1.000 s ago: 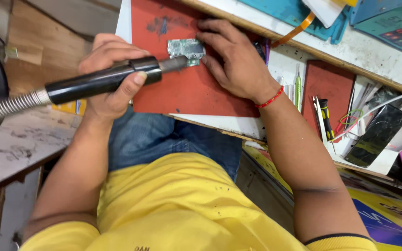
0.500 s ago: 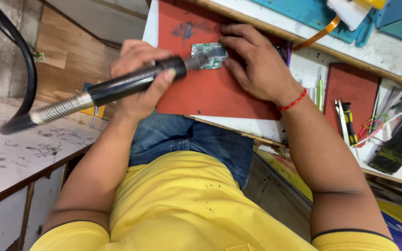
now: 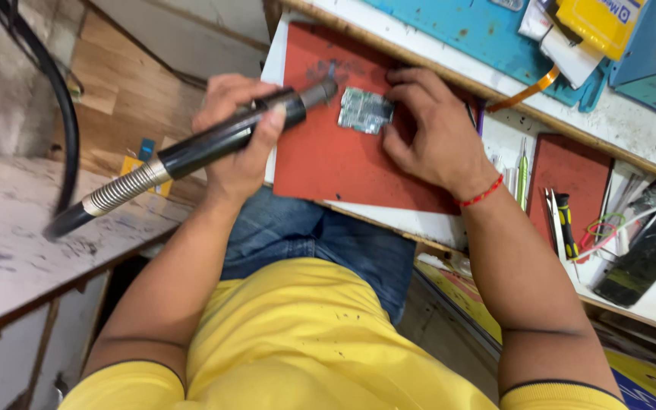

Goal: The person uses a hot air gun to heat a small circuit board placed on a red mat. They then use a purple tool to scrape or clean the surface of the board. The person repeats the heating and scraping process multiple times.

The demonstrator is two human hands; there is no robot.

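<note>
The small circuit board lies flat on the red mat, near its far edge. The right hand rests beside the board, fingers curled loosely against its edge (pinning, not gripping). The left hand, just off the mat's near-left corner, is wrapped around a black rotary handpiece, whose tip sits just short of the board.

Tool tip now off board

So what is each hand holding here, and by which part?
The left hand grips the black rotary handpiece around its barrel. The right hand pins the small circuit board on the red mat by its right edge.
</note>
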